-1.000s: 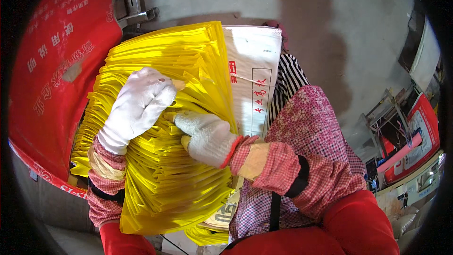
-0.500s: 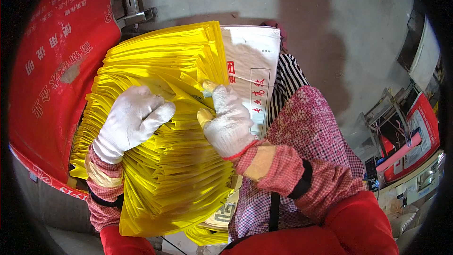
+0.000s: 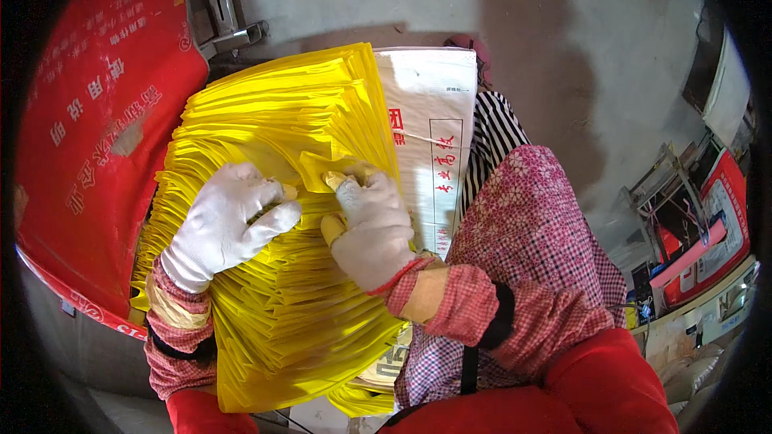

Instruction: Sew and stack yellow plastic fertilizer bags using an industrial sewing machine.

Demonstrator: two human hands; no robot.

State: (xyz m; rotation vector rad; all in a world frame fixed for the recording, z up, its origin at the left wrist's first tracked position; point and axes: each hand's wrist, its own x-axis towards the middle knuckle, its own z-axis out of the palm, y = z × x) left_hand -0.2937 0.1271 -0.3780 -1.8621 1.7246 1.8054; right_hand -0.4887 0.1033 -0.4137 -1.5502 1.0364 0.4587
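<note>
A thick fanned stack of thin, limp yellow sheets lies before me; whether they are flat sheets or bags I cannot tell. My left hand, in a white glove with a yellow fingertip cover, rests on the stack's left side. Its fingers are curled, the thumb close to the index finger, closed on sheet edges. My right hand, gloved likewise with yellow covers on thumb and index finger, is at the middle. Its bent fingers hold a raised sheet flap, while the thumb stands apart, lower down.
A white printed sack lies under the stack's right side, beside my patterned apron. Large red printed sheeting stands at the left, near a metal bracket. A metal frame and a red panel are at far right.
My right hand has moved left and slightly down, toward my left hand, with a sheet flap raised at its fingers. The left hand has hardly moved. The whole view has shifted slightly.
</note>
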